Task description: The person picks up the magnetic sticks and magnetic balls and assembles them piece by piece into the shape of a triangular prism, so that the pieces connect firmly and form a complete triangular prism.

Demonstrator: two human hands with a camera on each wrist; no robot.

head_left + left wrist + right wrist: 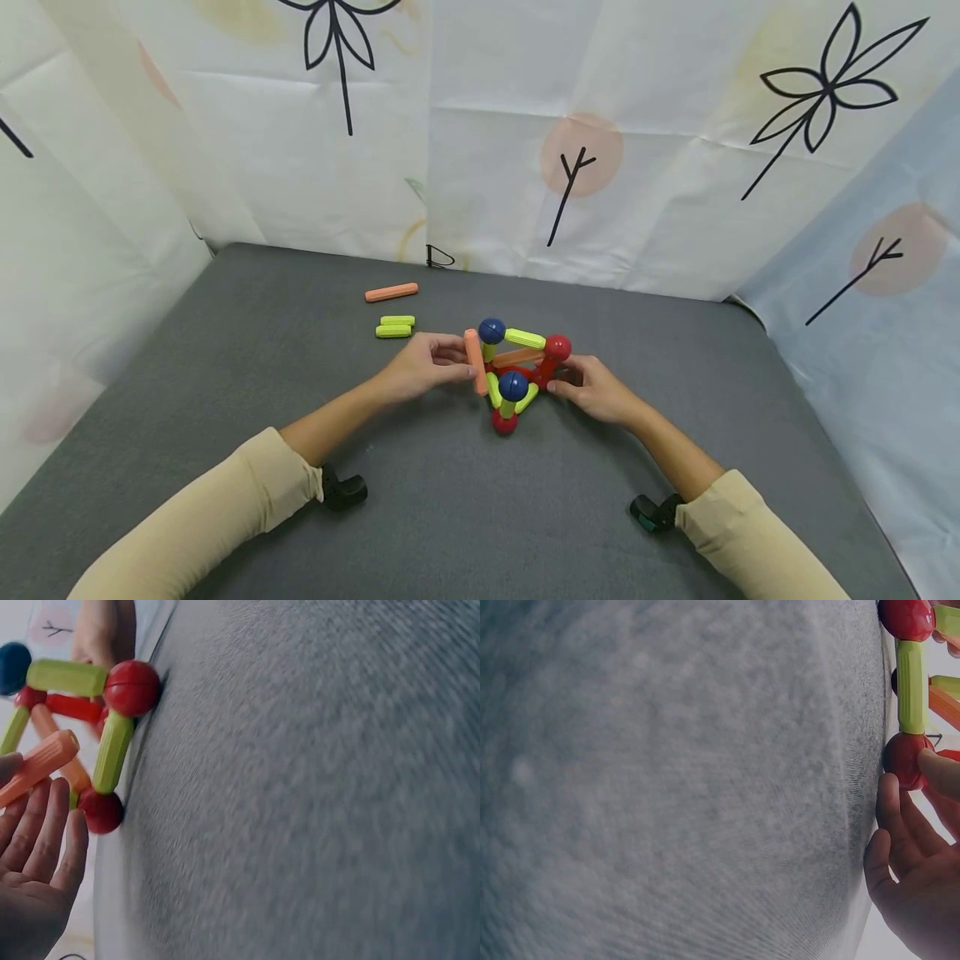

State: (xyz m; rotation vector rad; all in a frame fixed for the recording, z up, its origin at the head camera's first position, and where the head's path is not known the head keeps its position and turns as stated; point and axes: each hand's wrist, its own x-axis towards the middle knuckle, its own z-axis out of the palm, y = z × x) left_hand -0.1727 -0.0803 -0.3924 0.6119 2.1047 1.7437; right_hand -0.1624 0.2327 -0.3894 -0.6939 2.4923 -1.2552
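A frame of coloured building rods and balls stands on the table, with a blue ball (513, 386) on top at the front and another blue ball (491, 331) at the back left. A red ball (557, 347) tops its right corner. My left hand (429, 364) pinches an orange rod (476, 362) between thumb and fingers, close against the left side of the frame. On the right, my right hand (596, 389) grips a red ball (906, 760) at the frame's base with thumb and fingertips. A yellow-green rod (911, 686) runs from that ball.
Beyond my left hand lie a loose orange rod (391, 292) and two short yellow-green rods (394, 331) side by side. The dark grey table (465, 517) meets a patterned cloth (480, 208) along its back edge.
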